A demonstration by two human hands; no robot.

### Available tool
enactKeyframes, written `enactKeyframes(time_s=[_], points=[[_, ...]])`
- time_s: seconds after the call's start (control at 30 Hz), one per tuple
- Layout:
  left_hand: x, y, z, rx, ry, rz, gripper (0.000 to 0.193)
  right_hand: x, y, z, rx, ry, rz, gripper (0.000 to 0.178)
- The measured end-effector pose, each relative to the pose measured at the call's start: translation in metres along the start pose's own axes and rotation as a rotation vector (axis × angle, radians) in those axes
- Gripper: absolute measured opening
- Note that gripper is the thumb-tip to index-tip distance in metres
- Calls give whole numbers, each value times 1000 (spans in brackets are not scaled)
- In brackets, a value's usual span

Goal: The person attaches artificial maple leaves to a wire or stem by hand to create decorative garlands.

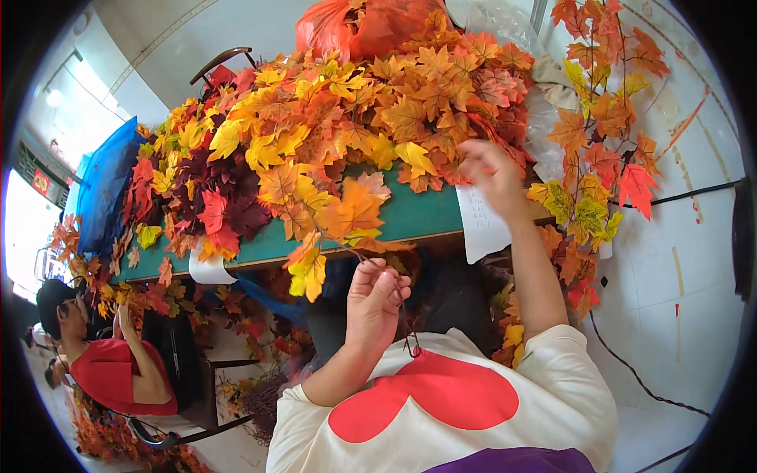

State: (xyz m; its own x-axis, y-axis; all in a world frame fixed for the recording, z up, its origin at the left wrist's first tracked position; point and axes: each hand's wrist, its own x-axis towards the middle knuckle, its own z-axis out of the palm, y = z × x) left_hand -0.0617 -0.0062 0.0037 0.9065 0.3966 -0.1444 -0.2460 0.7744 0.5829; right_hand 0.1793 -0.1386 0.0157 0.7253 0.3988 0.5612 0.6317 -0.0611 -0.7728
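While the left hand pinches the dark stem of a leaf spray between thumb and fingers, the spray's orange and yellow leaves stand up at the near edge of the green surface, and the stem's bent lower end hangs before the white shirt. The right hand is raised near the right end of the heap; it is blurred, its fingers look loosely bent, and whether they hold anything cannot be told. Just beside that forearm, a white paper overhangs the near edge. Red, orange and yellow leaves cover most of the surface, with a red plastic bag at the far side. On the left sits a person in a red top, palms together
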Motion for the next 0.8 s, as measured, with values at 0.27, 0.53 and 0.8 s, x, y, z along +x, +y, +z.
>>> enactKeyframes(time_s=[0.27, 0.53, 0.8], points=[[3, -4, 12, -68, 3, -129, 14, 50, 80, -56, -771, 338, -173, 19], [2, -2, 15, -31, -27, -55, 13, 72, 65, -71, -583, 450, -314, 11], [3, -12, 21, 79, -100, -44, 11, 85, 27, -85, -570, 568, -320, 14]])
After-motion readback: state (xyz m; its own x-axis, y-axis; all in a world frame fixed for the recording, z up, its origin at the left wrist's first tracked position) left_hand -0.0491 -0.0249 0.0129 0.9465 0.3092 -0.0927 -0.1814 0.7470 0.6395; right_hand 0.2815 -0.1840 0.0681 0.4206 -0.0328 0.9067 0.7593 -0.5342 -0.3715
